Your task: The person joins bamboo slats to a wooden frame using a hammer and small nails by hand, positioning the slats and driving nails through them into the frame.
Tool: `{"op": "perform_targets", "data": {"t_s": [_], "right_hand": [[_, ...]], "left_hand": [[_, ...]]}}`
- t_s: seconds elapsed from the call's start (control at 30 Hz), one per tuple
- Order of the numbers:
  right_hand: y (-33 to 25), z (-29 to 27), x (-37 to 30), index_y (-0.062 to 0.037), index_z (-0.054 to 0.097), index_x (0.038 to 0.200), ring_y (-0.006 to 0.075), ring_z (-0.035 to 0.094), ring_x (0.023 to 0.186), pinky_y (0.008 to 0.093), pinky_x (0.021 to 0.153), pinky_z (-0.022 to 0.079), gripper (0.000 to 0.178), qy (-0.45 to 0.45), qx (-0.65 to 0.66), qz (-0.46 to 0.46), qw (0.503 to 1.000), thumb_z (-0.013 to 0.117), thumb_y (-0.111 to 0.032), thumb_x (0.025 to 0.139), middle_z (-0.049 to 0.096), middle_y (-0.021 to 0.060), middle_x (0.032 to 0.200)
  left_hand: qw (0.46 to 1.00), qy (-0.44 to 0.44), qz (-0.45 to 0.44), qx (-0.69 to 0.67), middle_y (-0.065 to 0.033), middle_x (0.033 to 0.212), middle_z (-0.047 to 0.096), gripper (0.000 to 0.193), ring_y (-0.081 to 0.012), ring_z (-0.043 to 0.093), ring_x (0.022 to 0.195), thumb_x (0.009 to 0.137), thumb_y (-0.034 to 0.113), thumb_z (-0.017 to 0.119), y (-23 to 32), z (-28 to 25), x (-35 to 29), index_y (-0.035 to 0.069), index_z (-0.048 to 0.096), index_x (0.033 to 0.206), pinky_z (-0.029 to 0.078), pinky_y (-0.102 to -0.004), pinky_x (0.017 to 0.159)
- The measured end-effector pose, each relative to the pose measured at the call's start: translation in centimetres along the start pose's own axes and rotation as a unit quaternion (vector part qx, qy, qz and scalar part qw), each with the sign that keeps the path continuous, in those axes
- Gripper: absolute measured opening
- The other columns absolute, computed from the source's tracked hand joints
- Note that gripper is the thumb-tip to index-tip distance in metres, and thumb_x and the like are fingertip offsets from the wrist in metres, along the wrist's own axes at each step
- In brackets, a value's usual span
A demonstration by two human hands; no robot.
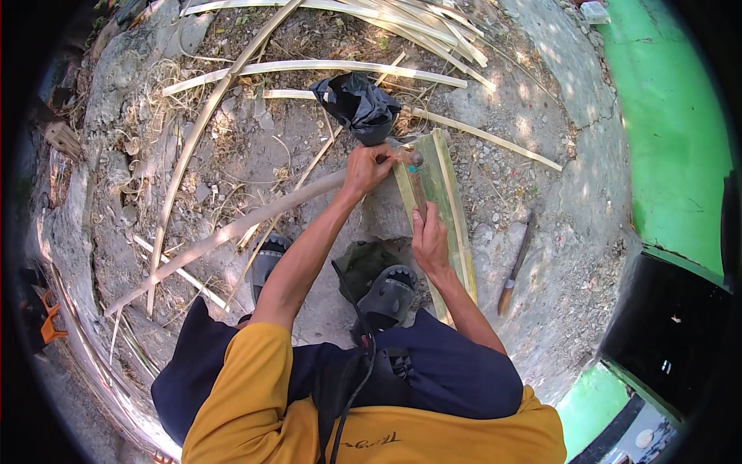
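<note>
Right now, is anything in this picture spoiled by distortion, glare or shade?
In the head view, the green surface bends toward a black rim; sun flecks dapple the ground; the black bag looks very dark inside; the hammer in the right hand looks fairly clear.

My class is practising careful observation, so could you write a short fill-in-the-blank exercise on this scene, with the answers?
1. The bare right hand grips the brown wooden handle of a ____.
2. The bare hand nearest the crumpled black plastic bag is the ____ one.
3. The long, dark-bladed knife lies to the ____ of the greenish, flat, long plank.
4. The colour of the short-sleeved cloth shirt is ____.

Missing words: hammer; left; right; yellow.
</note>
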State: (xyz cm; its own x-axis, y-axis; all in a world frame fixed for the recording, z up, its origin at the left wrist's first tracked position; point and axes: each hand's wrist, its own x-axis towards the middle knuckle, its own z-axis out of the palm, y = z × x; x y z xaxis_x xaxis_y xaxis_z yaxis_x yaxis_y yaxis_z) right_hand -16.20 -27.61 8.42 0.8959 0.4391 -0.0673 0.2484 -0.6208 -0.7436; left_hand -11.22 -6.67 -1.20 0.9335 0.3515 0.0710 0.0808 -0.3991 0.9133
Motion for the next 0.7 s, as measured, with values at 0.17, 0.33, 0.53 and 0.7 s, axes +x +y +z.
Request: {"op": "perform_targets", "data": {"t_s": [0.17, 0.33, 0.53, 0.7], "right_hand": [[1.5, 0.6, 0.6, 0.0005, 0.048, 0.123, 0.0564, 0.065, 0.087, 0.0603, 0.071, 0.05, 0.022, -0.02, -0.015, 0.011, 1.0, 0.05, -0.016, 0.109, 0.07, 0.0324, 0.095], [2.0, 1.3, 0.6, 0.0006, 0.048, 0.123, 0.057, 0.065, 0.087, 0.0621, 0.071, 0.049, 0.021, -0.029, -0.016, 0.02, 0.999, 0.049, -0.016, 0.109, 0.07, 0.0329, 0.096], [2.2, 1.2, 0.6, 0.0008, 0.047, 0.123, 0.0572, 0.065, 0.086, 0.0627, 0.071, 0.048, 0.021, -0.022, -0.023, 0.035, 0.999, 0.049, -0.015, 0.109, 0.069, 0.0336, 0.095], [2.3, 1.1, 0.6, 0.0009, 0.047, 0.123, 0.0571, 0.065, 0.086, 0.0628, 0.071, 0.048, 0.021, -0.014, -0.016, 0.023, 1.0, 0.049, -0.015, 0.109, 0.069, 0.0336, 0.094]], "left_hand": [[0.999, -0.022, -0.031, 0.0, -0.0086, 0.066, 0.067, 0.009, -0.0288, 0.067, 0.06, 0.081, 0.02, 0.078, 0.7, -0.2, 0.1, 0.01, 0.078, 0.084, 0.048, -0.04, 0.058], [0.999, -0.015, -0.038, 0.001, -0.0083, 0.064, 0.066, 0.011, -0.0278, 0.066, 0.058, 0.081, 0.021, 0.077, 0.4, -0.3, 0.1, 0.01, 0.077, 0.084, 0.048, -0.0398, 0.057], [1.0, -0.005, -0.031, 0.001, -0.0079, 0.067, 0.069, 0.014, -0.0274, 0.068, 0.061, 0.081, 0.023, 0.08, 0.7, 0.0, 0.0, 0.01, 0.077, 0.084, 0.049, -0.039, 0.059], [0.999, -0.003, -0.036, 0.001, -0.0069, 0.068, 0.07, 0.016, -0.0265, 0.069, 0.063, 0.081, 0.026, 0.084, 0.5, 0.1, 0.1, 0.012, 0.078, 0.086, 0.05, -0.0392, 0.06]]}}
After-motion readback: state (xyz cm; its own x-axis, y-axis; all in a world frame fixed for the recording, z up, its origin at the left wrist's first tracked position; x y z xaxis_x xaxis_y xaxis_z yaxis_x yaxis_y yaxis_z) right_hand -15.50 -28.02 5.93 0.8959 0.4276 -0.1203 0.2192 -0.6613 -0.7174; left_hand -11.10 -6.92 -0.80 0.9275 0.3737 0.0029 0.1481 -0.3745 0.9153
